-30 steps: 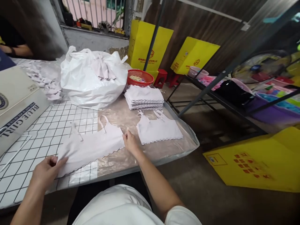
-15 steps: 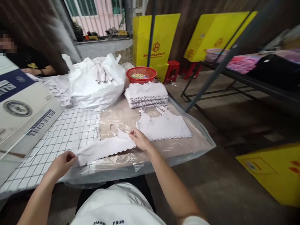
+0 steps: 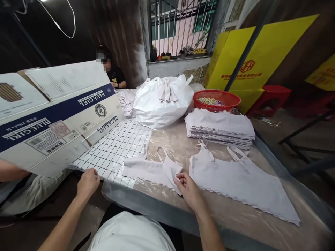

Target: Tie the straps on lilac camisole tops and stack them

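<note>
A pale pinkish camisole top (image 3: 151, 172) with a scalloped hem and thin straps lies on the plastic-covered table. My right hand (image 3: 188, 191) pinches its right edge, and the cloth there is folded up a little. Well left of the garment, at the table's front edge, my left hand (image 3: 88, 183) is closed, fingers curled, with no cloth visible in it. Another camisole top (image 3: 232, 174) is spread flat to the right of my right hand. Behind that one sits a neat stack of similar tops (image 3: 218, 125).
A white plastic bag (image 3: 162, 104) with a top on it stands at the back, beside a red basket (image 3: 217, 98). On the left, an opened cardboard box (image 3: 65, 111) leans over the gridded table cover (image 3: 112, 146). A co-worker (image 3: 117, 76) sits behind; another person's arm (image 3: 12, 170) shows at left.
The view has swung left. My left hand has come away from the camisole's left end. My right hand still holds its right edge, now folded up.
</note>
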`<state>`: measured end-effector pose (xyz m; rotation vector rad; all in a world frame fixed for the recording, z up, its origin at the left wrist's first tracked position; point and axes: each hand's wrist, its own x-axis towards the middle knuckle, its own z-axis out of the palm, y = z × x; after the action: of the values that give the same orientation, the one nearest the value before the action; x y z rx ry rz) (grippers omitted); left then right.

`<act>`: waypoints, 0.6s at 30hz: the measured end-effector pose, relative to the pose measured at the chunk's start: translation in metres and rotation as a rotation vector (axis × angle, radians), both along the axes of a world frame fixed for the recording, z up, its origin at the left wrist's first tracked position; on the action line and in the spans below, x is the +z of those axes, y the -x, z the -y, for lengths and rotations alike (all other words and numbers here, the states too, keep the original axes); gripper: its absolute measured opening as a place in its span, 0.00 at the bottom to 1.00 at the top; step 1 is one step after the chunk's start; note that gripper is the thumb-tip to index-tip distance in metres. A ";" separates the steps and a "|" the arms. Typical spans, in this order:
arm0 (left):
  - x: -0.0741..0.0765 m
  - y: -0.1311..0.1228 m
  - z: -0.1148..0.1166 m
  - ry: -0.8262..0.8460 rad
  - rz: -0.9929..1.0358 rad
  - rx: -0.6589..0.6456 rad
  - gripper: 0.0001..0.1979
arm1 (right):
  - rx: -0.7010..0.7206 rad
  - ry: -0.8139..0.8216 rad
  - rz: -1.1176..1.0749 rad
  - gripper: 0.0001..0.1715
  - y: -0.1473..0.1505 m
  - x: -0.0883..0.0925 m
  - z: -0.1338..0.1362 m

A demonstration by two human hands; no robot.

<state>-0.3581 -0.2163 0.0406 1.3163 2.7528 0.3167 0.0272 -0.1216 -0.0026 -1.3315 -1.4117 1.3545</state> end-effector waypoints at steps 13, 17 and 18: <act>-0.020 -0.061 -0.043 -0.082 0.242 -0.154 0.15 | -0.112 -0.021 0.040 0.20 0.000 -0.005 0.012; -0.012 -0.058 -0.049 -0.035 0.350 -0.175 0.11 | -0.116 -0.038 0.097 0.19 0.002 -0.004 0.016; -0.008 -0.058 -0.047 -0.021 0.427 -0.187 0.13 | -0.112 -0.038 0.108 0.18 0.001 0.000 0.019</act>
<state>-0.3000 -0.1689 0.0329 1.3161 2.2658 0.5421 0.0258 -0.1403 -0.0030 -1.4555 -1.4048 1.1925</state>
